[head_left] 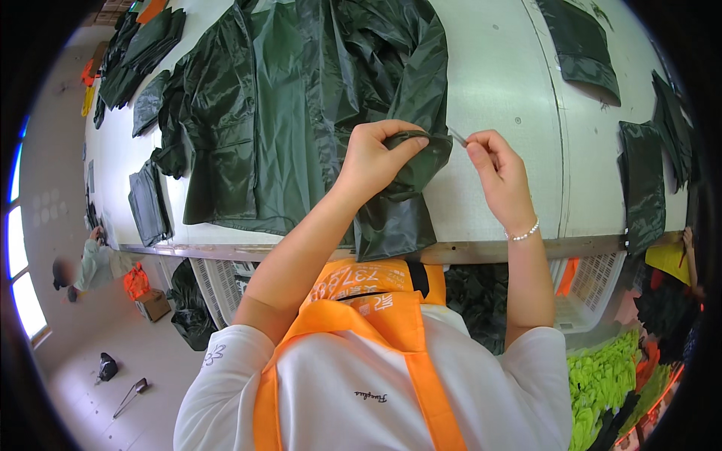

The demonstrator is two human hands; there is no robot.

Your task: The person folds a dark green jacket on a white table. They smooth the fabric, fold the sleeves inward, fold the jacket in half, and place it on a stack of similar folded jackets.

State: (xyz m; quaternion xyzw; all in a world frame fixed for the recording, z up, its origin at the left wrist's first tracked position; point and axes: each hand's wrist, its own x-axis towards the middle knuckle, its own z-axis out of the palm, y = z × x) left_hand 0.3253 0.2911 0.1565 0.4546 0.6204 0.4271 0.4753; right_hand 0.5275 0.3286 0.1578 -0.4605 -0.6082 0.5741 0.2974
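A dark green, shiny raincoat (218,150) lies spread on the white table, its front open on a lighter green inside. My left hand (376,156) pinches an edge of it between thumb and fingers, lifting a fold of the cloth (429,161) near the table's front edge. Just right of that fold, my right hand (498,171) holds a thin silvery tool (457,137) between thumb and fingers. Its tip points at the edge of the fold. The tool is too small to tell its kind, and I cannot tell whether it touches the cloth.
Folded dark green garments lie along the table's left (150,203) and right (643,177) sides. Under the table's front edge (481,251) stand white plastic crates (590,293). Bright lime cloth (602,376) is heaped at lower right. Another person (92,259) is at far left.
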